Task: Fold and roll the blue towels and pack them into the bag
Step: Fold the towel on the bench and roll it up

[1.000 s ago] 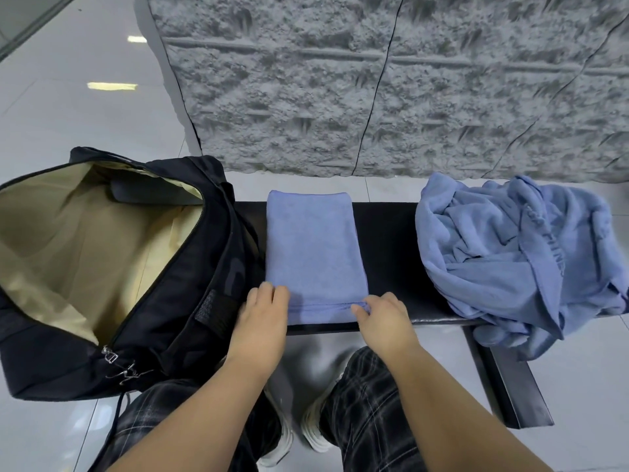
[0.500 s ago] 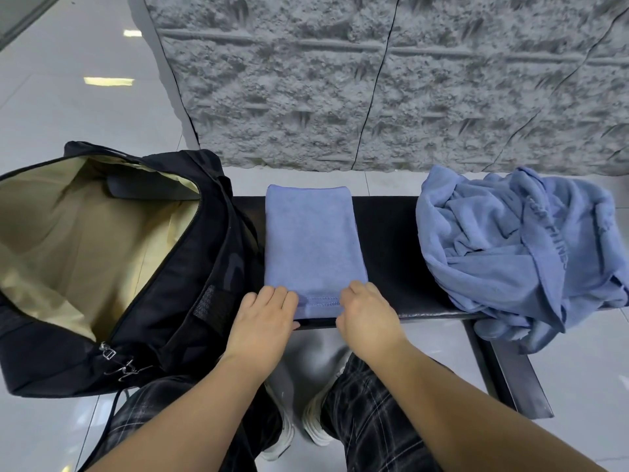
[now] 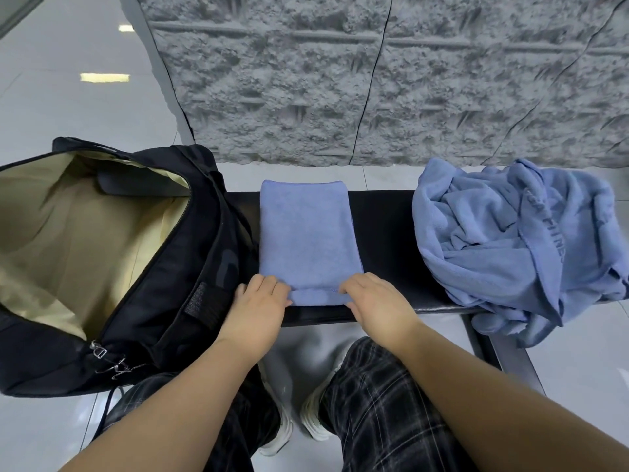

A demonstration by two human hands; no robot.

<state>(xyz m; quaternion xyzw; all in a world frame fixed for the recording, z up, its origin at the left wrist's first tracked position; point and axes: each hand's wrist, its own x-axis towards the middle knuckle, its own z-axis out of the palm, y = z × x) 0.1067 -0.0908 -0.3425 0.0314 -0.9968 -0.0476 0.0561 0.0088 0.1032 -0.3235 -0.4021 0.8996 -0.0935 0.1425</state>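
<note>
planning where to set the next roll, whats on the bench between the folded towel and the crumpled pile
In the head view, only bare black bench lies between the folded towel and the crumpled pile; nothing sits there.

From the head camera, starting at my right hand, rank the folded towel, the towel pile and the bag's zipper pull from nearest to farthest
From the right hand:
1. Folded towel, under its fingers, on the bench.
2. Towel pile, to its right.
3. Zipper pull, far left, on the bag's near corner.
</note>
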